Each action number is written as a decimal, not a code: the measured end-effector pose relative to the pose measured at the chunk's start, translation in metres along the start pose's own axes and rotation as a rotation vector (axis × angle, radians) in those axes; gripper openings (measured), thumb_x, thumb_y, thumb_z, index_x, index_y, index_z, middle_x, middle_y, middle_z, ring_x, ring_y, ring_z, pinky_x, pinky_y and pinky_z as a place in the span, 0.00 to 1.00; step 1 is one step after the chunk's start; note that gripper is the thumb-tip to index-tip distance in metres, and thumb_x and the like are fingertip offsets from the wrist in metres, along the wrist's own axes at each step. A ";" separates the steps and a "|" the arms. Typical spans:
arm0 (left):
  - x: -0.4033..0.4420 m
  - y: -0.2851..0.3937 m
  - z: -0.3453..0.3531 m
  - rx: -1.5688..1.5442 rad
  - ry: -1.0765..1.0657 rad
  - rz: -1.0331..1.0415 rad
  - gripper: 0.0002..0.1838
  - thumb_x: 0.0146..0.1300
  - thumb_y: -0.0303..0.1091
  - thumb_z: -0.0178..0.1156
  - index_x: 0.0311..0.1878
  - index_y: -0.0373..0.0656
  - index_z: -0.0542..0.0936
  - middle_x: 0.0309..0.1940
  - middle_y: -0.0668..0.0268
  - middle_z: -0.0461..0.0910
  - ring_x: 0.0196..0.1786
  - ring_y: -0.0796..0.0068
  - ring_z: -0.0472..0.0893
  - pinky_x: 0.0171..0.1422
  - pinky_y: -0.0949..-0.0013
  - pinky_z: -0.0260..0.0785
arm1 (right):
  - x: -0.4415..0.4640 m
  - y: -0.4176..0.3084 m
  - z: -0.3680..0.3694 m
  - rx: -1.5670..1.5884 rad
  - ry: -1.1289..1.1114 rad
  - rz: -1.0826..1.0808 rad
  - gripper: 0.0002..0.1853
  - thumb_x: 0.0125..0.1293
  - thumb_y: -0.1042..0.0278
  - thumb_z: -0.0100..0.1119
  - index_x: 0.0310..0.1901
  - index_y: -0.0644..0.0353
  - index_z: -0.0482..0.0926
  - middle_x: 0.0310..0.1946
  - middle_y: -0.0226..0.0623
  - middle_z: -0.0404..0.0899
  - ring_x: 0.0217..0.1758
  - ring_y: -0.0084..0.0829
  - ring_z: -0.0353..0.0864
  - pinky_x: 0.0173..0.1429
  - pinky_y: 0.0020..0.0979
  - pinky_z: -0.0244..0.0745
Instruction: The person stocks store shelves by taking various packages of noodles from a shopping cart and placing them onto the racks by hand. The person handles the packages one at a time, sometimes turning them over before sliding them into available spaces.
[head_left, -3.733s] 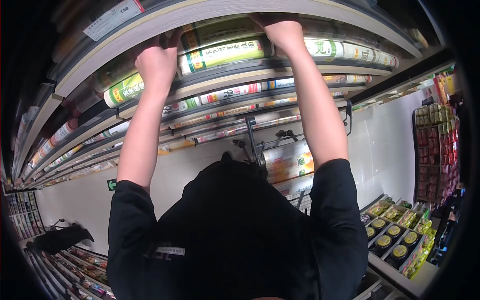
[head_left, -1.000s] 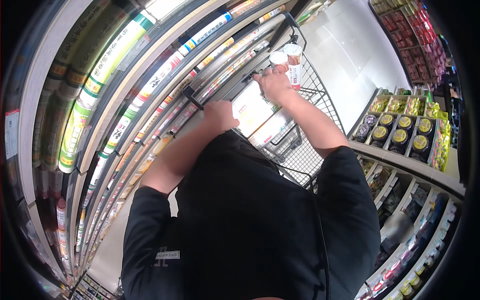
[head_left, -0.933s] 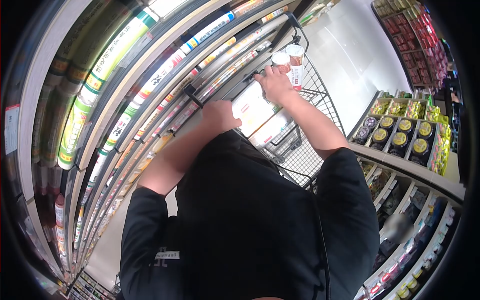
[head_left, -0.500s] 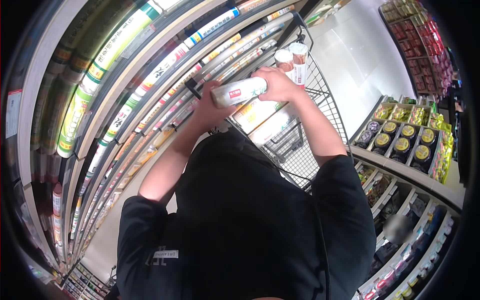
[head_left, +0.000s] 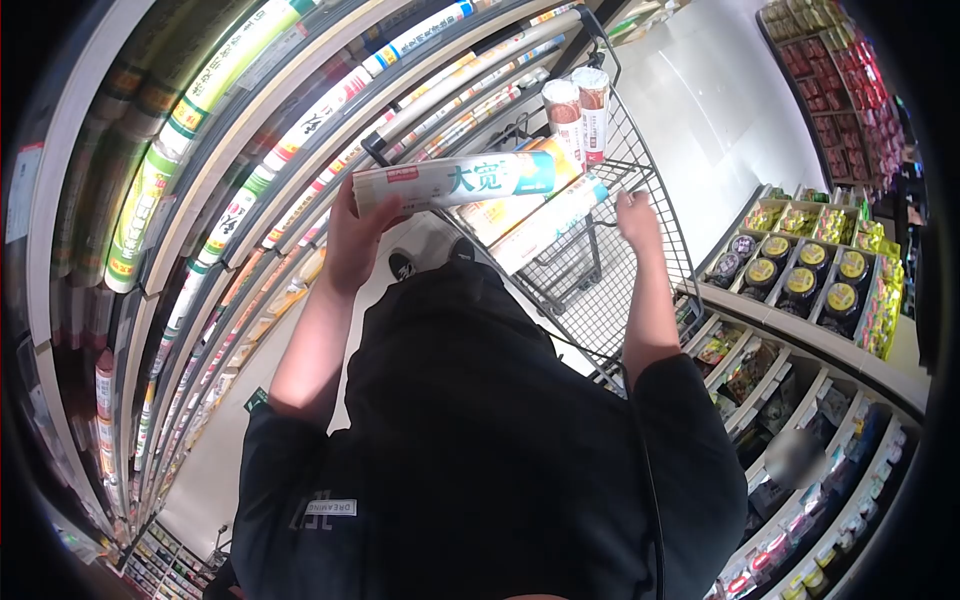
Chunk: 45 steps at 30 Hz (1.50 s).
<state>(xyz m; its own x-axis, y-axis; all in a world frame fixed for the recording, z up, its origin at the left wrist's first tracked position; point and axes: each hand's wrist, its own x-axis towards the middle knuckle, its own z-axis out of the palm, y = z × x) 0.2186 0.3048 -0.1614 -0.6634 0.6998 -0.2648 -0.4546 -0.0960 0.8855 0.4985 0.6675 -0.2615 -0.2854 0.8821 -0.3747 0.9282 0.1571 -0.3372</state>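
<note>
My left hand grips one end of a long white and teal noodle pack, which lies almost level above the shopping cart. My right hand is off the pack, its fingers curled over the right part of the cart, with nothing visible in them. Two tall brown-and-white cylindrical packs stand at the far end of the cart. Beneath the held pack are an orange and white pack and a white and blue pack, partly hidden.
Shelves stacked with long noodle packs curve along my left. On the right, a display stand bears dark jars with yellow lids and bagged goods. Red-packaged goods fill a rack behind it. Pale floor shows beyond the cart.
Both hands held the noodle pack earlier. The right hand has let go and moved right and down; the left has shifted left, keeping hold. More of the pack's teal end now shows.
</note>
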 end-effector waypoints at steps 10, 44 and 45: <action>-0.020 -0.002 -0.044 -0.114 -0.087 -0.007 0.25 0.70 0.37 0.70 0.63 0.39 0.72 0.56 0.58 0.83 0.58 0.64 0.85 0.63 0.58 0.81 | -0.027 0.002 0.040 0.295 0.063 -0.004 0.19 0.73 0.64 0.46 0.46 0.74 0.81 0.31 0.50 0.81 0.33 0.39 0.79 0.37 0.40 0.70; -0.142 0.020 -0.242 -0.221 -0.086 -0.034 0.31 0.70 0.25 0.63 0.73 0.36 0.64 0.62 0.51 0.77 0.62 0.57 0.82 0.65 0.51 0.80 | -0.268 0.031 0.145 0.234 0.117 0.013 0.28 0.56 0.70 0.58 0.58 0.79 0.80 0.44 0.68 0.86 0.52 0.57 0.88 0.59 0.44 0.80; -0.145 0.017 -0.246 -0.198 -0.061 -0.033 0.31 0.70 0.24 0.64 0.73 0.35 0.64 0.62 0.52 0.78 0.62 0.58 0.83 0.60 0.55 0.82 | -0.277 0.024 0.144 0.273 0.123 0.050 0.26 0.56 0.70 0.59 0.55 0.78 0.81 0.45 0.68 0.85 0.55 0.58 0.87 0.60 0.43 0.79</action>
<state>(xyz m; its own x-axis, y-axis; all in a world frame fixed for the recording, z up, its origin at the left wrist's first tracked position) 0.1611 0.0270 -0.2021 -0.6121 0.7456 -0.2636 -0.5874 -0.2054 0.7828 0.5655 0.3635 -0.2903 -0.1947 0.9356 -0.2946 0.8370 0.0019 -0.5472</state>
